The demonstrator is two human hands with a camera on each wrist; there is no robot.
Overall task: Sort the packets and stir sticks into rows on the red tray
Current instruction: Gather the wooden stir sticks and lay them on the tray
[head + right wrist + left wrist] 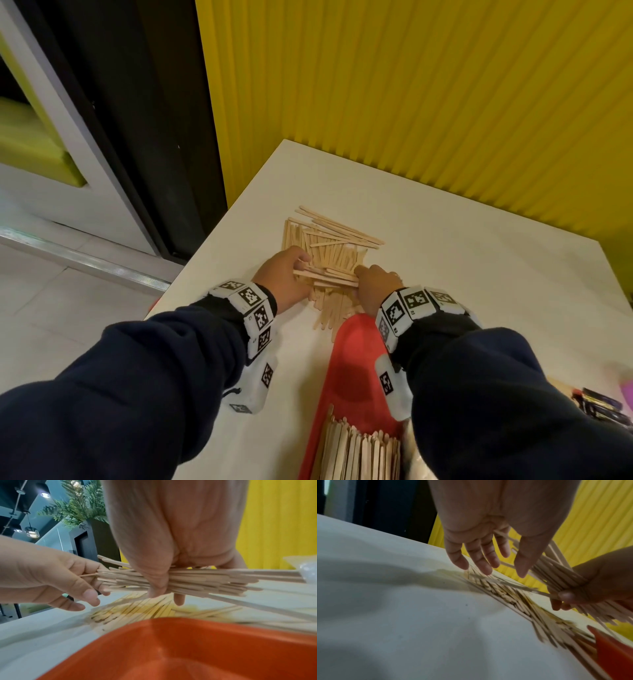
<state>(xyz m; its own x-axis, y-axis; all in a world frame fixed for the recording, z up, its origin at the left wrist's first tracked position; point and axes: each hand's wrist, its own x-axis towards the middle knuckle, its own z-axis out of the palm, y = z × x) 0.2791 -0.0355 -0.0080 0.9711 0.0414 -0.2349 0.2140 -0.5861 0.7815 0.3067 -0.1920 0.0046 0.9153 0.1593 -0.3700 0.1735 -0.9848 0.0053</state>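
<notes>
A loose pile of wooden stir sticks [329,240] lies on the white table just beyond the red tray [352,356]. My right hand [373,284] grips a thick bundle of stir sticks [214,580] crosswise, a little above the pile [137,609]. My left hand [284,270] is at the bundle's left end, and its relaxed fingers [82,593] touch the stick tips. In the left wrist view those fingers [481,561] hang nearly straight over the pile [496,589]. A neat row of sticks [359,452] lies at the tray's near end. Dark packets [603,407] lie far right.
The table's left edge [205,253] drops to a tiled floor close to my left hand. A yellow ribbed wall [411,102] borders the table's far side. The tray's middle [171,649] is bare red. Something pink [627,390] sits beside the packets.
</notes>
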